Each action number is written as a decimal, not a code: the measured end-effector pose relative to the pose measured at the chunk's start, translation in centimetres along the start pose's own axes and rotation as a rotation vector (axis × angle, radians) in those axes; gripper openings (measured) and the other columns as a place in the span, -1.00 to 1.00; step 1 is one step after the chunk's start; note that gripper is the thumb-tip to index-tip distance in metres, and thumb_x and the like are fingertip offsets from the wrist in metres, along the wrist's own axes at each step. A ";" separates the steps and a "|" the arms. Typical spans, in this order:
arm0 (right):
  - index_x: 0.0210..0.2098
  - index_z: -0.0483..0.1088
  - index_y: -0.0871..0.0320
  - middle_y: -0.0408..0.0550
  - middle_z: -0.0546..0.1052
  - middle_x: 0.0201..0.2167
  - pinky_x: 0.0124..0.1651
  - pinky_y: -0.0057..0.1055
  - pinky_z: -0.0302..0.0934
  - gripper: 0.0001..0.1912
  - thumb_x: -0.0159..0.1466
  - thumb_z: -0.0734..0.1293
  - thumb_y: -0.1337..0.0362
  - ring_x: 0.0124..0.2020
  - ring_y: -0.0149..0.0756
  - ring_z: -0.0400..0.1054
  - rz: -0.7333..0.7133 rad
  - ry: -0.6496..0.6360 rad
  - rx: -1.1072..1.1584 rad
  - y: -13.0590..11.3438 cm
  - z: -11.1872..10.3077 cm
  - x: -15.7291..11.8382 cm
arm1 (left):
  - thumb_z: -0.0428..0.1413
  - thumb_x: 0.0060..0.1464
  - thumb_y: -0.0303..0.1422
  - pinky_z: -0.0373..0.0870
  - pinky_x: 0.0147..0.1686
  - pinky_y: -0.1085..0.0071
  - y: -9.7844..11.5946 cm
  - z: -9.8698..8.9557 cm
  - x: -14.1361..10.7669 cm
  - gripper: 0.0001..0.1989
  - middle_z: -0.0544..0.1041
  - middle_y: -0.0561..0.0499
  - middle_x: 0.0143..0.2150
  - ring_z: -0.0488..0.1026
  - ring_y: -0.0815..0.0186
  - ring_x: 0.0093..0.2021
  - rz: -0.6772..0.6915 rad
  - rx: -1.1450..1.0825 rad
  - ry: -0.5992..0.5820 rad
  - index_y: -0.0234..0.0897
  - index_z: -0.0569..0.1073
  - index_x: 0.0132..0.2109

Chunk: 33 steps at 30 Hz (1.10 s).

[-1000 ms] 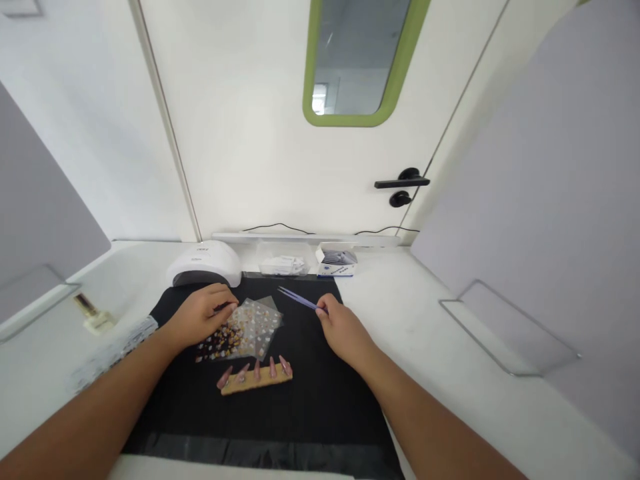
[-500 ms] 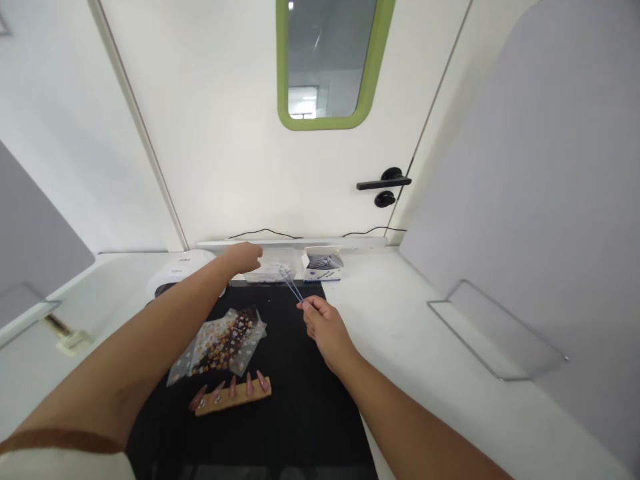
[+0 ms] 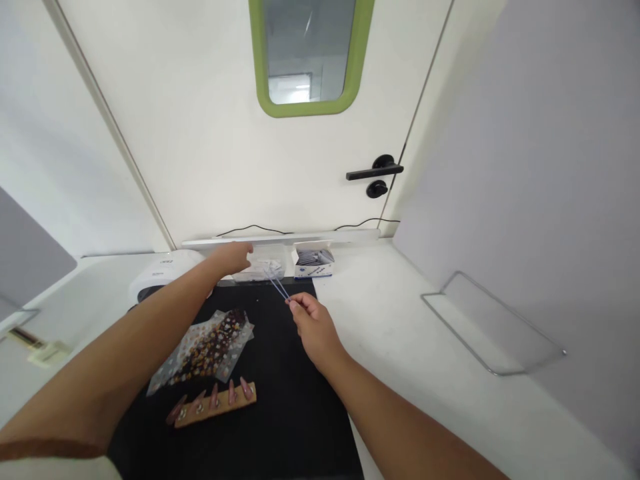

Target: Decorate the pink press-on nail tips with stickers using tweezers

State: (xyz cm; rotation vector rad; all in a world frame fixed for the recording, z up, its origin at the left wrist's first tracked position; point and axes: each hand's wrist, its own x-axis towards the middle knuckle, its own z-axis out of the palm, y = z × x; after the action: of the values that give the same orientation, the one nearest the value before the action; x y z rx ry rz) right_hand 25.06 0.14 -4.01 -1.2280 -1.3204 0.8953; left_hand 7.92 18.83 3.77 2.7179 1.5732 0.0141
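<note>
Left hand: the left hand (image 3: pixel 231 258) is reaching over the left side of a clear plastic container (image 3: pixel 274 253) at centre left; its fingers are curling, and whether they are gripping anything cannot be told.
Right hand: the right hand (image 3: pixel 316 328) is gripping purple tweezers (image 3: pixel 281 288) between thumb and fingers, just below the middle of the frame.
Tweezers: they are pointing up and left, their tips showing in front of the container; contact with its contents cannot be told.
Container: it is holding small white pieces (image 3: pixel 260 269), with no writing legible.
White carton: standing open just right of the container, the white carton (image 3: pixel 314 270) is showing grey packets (image 3: pixel 314 257) and blue print, too blurred to read surely.
Nail lamp: partly hidden by the left arm, the white nail lamp (image 3: pixel 159 269) is bearing two small dark markings, unreadable.
Sticker sheets: overlapping sticker sheets (image 3: pixel 213 347), patterned in orange, white and dark tones, are lying on a black mat (image 3: pixel 280 413) at lower left.
Nail tips: five pink nail tips (image 3: pixel 232 393) are resting along a tan strip (image 3: pixel 215 409) below the sheets.
Bottle: a gold-capped bottle (image 3: pixel 46 353) is lying at the left edge, no label legible.
Door: a black handle (image 3: pixel 374 173) and a green-framed pane (image 3: pixel 307 50) are showing above.
</note>
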 end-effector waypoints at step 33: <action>-0.31 0.44 0.25 -0.13 0.49 -0.69 -0.58 -0.50 0.13 -0.72 0.18 0.33 0.12 -0.71 -0.42 0.25 0.135 -0.376 -0.126 -8.9 -0.9 3.8 | -0.02 0.29 -0.26 0.36 -0.14 0.43 -8.4 5.0 -20.9 -0.78 0.56 0.01 -0.18 0.50 0.29 -0.16 0.279 -0.559 0.145 -0.21 0.49 -0.10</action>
State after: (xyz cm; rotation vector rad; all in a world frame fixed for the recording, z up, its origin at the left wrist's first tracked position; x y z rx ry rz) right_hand 24.86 2.10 5.56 -1.2991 -1.6244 1.1975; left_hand -9.76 4.96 -1.43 2.4841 0.9931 0.5688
